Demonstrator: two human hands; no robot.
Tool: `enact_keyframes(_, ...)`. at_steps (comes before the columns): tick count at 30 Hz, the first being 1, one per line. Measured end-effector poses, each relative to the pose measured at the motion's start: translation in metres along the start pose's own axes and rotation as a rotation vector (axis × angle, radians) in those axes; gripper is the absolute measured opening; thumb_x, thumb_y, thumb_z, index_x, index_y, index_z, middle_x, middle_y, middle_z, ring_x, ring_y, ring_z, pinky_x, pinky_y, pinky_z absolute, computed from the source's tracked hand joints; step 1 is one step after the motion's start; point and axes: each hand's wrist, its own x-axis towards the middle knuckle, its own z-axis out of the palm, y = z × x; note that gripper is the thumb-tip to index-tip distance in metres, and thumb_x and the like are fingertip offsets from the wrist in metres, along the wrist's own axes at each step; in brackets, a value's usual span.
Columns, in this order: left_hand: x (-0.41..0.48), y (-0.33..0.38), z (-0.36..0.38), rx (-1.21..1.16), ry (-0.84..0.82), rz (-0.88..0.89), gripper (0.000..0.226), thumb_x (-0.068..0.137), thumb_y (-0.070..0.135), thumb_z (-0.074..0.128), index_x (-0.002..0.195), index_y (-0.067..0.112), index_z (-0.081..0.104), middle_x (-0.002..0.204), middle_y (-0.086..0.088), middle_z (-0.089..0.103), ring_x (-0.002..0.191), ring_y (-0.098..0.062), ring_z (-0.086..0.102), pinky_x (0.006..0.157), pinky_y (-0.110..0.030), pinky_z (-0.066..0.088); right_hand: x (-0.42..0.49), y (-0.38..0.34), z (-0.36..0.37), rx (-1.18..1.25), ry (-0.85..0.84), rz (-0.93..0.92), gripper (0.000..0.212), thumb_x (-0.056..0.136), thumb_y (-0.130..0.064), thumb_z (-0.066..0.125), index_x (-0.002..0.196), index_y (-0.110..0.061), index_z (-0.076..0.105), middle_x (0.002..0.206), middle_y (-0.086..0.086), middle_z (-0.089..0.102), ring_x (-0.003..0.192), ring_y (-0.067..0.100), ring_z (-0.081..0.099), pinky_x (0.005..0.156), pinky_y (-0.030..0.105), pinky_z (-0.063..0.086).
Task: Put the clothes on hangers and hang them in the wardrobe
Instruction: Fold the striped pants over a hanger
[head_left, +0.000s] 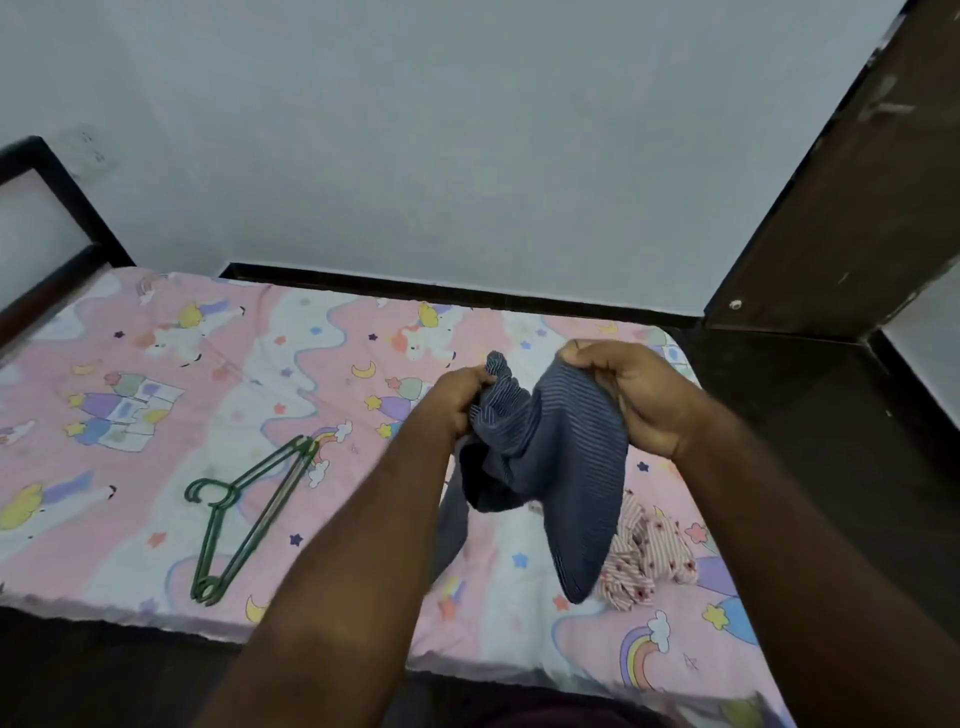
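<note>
A dark blue-grey striped garment (561, 457) hangs in the air above the bed. My left hand (454, 402) grips its bunched left edge, and my right hand (631, 392) grips its top right edge. Part of the cloth trails down to the sheet. Green wire hangers (244, 512), two or more stacked together, lie on the bed to the left of my left arm. A pink and white striped floral garment (647, 553) lies crumpled on the bed, partly behind the hanging blue-grey one.
The bed has a pink cartoon-print sheet (156, 374) and a dark frame with a headboard (49, 208) at far left. A dark brown wooden wardrobe door (852, 208) stands at the upper right. A pale wall is behind the bed.
</note>
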Motion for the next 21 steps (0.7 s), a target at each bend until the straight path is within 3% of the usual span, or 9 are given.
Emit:
enact_keyframes(3, -0.005, 0.012, 0.005, 0.042, 0.054, 0.186, 0.022, 0.093, -0.003, 0.046, 0.104, -0.003, 0.065, 0.096, -0.023, 0.066, 0.070, -0.028, 0.065, 0.055, -0.032, 0.057, 0.005, 0.031, -0.030, -0.234, 0.143, 0.064, 0.018, 0.092, -0.022, 0.057, 0.075, -0.015, 0.059, 0.076, 0.004, 0.057, 0.074, 0.018, 0.053, 0.074, 0.033, 0.045)
enact_keyframes(5, -0.013, 0.021, 0.006, 0.014, 0.053, 0.348, 0.030, 0.091, -0.004, 0.048, 0.116, 0.000, 0.063, 0.100, -0.020, 0.069, 0.078, -0.028, 0.069, 0.064, -0.033, 0.058, 0.011, 0.050, -0.042, -0.415, 0.285, 0.071, 0.020, 0.093, -0.035, 0.063, 0.084, -0.017, 0.063, 0.091, 0.001, 0.067, 0.087, 0.019, 0.060, 0.086, 0.041, 0.045)
enact_keyframes(8, -0.046, 0.012, 0.013, 0.119, -0.023, 0.542, 0.037, 0.089, -0.009, 0.050, 0.115, 0.013, 0.065, 0.107, -0.010, 0.070, 0.095, -0.023, 0.067, 0.084, -0.035, 0.056, 0.027, 0.063, -0.030, -0.274, 0.328, -0.002, 0.046, 0.092, -0.056, 0.054, 0.116, -0.017, 0.061, 0.121, 0.002, 0.067, 0.108, 0.019, 0.064, 0.097, 0.042, 0.050)
enact_keyframes(9, -0.056, 0.002, 0.015, 0.190, -0.074, 0.556, 0.040, 0.088, -0.012, 0.049, 0.111, 0.016, 0.064, 0.105, -0.009, 0.068, 0.095, -0.019, 0.065, 0.084, -0.032, 0.055, 0.034, 0.066, -0.022, -0.169, 0.275, -0.024, 0.050, 0.092, -0.056, 0.053, 0.120, -0.015, 0.061, 0.120, 0.004, 0.068, 0.107, 0.020, 0.066, 0.095, 0.041, 0.052)
enact_keyframes(11, -0.071, -0.023, 0.015, 0.313, -0.180, 0.514, 0.041, 0.086, -0.016, 0.046, 0.110, 0.014, 0.063, 0.097, -0.008, 0.065, 0.090, -0.014, 0.062, 0.079, -0.024, 0.052, 0.048, 0.075, -0.005, -0.041, 0.224, -0.084, 0.037, 0.094, -0.040, 0.059, 0.112, -0.008, 0.067, 0.103, 0.007, 0.073, 0.094, 0.019, 0.069, 0.087, 0.038, 0.055)
enact_keyframes(14, -0.081, -0.040, 0.000, 0.221, -0.050, 0.388, 0.028, 0.091, -0.009, 0.047, 0.105, 0.010, 0.062, 0.089, -0.008, 0.068, 0.079, -0.016, 0.066, 0.070, -0.024, 0.055, 0.068, 0.090, 0.010, -0.218, 0.371, -0.131, 0.017, 0.098, -0.023, 0.059, 0.101, -0.009, 0.068, 0.089, 0.003, 0.073, 0.083, 0.019, 0.068, 0.078, 0.031, 0.052)
enact_keyframes(16, -0.080, -0.039, -0.020, 0.289, 0.248, 0.432, 0.019, 0.091, -0.001, 0.051, 0.102, 0.012, 0.060, 0.085, -0.010, 0.066, 0.067, -0.018, 0.064, 0.058, -0.025, 0.053, 0.074, 0.087, 0.010, -0.479, 0.325, -0.189, 0.022, 0.101, -0.027, 0.052, 0.112, -0.010, 0.063, 0.099, 0.003, 0.070, 0.090, 0.017, 0.064, 0.079, 0.026, 0.048)
enact_keyframes(18, -0.081, -0.035, -0.042, 0.560, 0.480, 0.549, 0.025, 0.087, 0.009, 0.061, 0.111, 0.016, 0.058, 0.097, -0.004, 0.062, 0.080, -0.018, 0.062, 0.066, -0.030, 0.053, 0.080, 0.071, 0.005, -0.802, 0.192, -0.264, 0.018, 0.101, -0.028, 0.052, 0.108, -0.015, 0.061, 0.100, 0.002, 0.067, 0.090, 0.016, 0.060, 0.074, 0.021, 0.043)
enact_keyframes(21, -0.082, -0.018, -0.066, 0.827, 0.348, 0.647, 0.063, 0.084, 0.008, 0.066, 0.140, 0.023, 0.042, 0.134, 0.006, 0.044, 0.119, -0.009, 0.044, 0.096, -0.030, 0.042, 0.086, 0.032, 0.013, -1.190, -0.084, -0.301, 0.017, 0.096, -0.028, 0.061, 0.080, -0.024, 0.057, 0.080, -0.007, 0.061, 0.074, 0.008, 0.054, 0.067, 0.017, 0.040)
